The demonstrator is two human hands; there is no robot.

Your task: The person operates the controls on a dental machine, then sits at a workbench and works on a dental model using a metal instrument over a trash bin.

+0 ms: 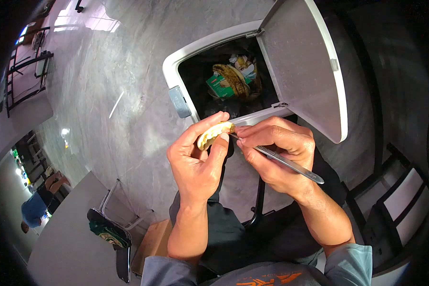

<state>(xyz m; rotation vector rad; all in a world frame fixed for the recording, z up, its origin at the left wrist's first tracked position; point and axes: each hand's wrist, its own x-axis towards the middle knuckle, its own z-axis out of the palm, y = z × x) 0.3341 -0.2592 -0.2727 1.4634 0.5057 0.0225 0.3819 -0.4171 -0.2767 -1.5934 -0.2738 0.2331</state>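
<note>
Between the thumb and fingers of my left hand [198, 159] is a small, curved, cream-coloured piece with a ridged edge [214, 135]. My right hand [279, 150] pinches a thin metal tool [291, 165] with a ribbed grip, its rounded end sticking out toward the lower right. The tool's front end meets the right end of the cream piece, where my right fingertips partly hide it. Both hands are held just in front of an open bin [224, 35] with a pale rim.
Inside the bin lie a green packet [220, 86] and brown peel-like scraps [234, 78]. Its raised lid [305, 62] stands at the right. A cardboard box [152, 243] and a folding chair [123, 260] are lower left. Another person [33, 209] is far left.
</note>
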